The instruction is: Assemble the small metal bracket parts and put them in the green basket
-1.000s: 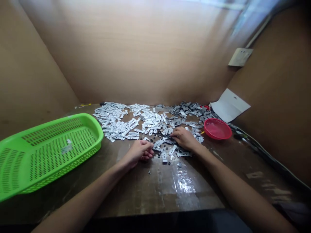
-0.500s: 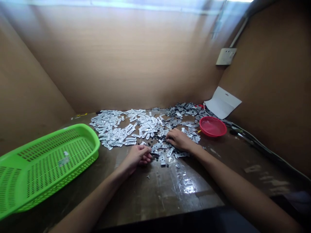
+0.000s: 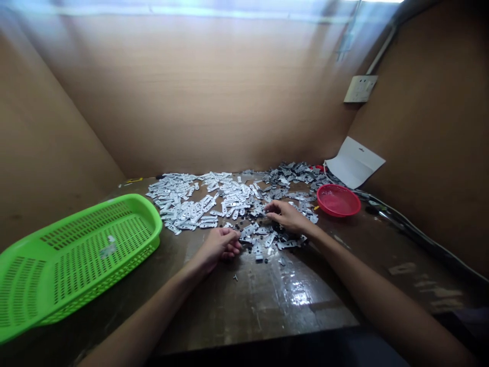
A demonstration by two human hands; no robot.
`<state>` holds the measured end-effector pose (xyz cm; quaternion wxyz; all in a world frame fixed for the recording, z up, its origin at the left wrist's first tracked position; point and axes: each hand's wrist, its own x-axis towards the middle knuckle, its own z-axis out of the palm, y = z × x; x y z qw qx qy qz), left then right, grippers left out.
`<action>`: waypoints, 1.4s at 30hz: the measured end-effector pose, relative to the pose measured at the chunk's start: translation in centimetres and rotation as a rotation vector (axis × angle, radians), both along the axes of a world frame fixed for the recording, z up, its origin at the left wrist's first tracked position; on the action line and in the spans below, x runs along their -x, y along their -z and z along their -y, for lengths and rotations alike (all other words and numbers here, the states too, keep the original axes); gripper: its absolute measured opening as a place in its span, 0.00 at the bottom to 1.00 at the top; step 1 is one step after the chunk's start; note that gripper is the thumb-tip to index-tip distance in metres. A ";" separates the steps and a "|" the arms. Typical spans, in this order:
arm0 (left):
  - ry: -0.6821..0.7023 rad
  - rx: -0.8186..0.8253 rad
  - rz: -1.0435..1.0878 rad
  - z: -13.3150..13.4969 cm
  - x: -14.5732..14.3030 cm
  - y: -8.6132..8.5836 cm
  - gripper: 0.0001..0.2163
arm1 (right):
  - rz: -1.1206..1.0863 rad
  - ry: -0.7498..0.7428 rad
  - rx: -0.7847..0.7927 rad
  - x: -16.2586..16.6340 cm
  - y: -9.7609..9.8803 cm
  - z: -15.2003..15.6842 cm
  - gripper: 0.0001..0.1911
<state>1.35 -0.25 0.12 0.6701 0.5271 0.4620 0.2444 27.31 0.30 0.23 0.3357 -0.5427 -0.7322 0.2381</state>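
My left hand (image 3: 220, 245) is at the near left edge of a spread of loose small metal parts (image 3: 260, 250). Its thumb and forefinger press together and the other fingers curl; what they pinch, if anything, is too small to make out. My right hand (image 3: 286, 216) hovers low over the same parts, thumb and forefinger bent and a little apart, with nothing plainly held. Tiny black pieces (image 3: 240, 224) lie scattered between the hands. Flat silver plates (image 3: 191, 211) form a wide pile beyond my left hand. A small pin-like piece (image 3: 235, 278) lies on the table nearer to me.
A green perforated basket (image 3: 153, 244) stands at the left. On the right sit a red bowl (image 3: 338, 201) and a bent white card (image 3: 355, 162). Darker metal parts (image 3: 294, 173) are heaped at the back. Wooden panels (image 3: 229, 102) enclose the table; a cable runs along the right.
My right hand has lifted slightly, and its thumb and forefinger have parted. My left hand keeps its pinch in nearly the same place. The whole view has shifted slightly.
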 end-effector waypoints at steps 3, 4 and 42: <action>0.001 -0.003 0.005 0.0 0.0 0.0 0.13 | -0.159 -0.034 0.090 0.0 -0.3 0.1 0.19; 0.003 -0.004 0.006 0.0 0.0 0.0 0.13 | -0.218 -0.050 0.128 0.1 -0.5 0.2 0.20; 0.000 0.021 -0.005 0.0 0.0 -0.2 0.13 | -0.386 0.206 -0.095 1.0 -1.8 1.3 0.09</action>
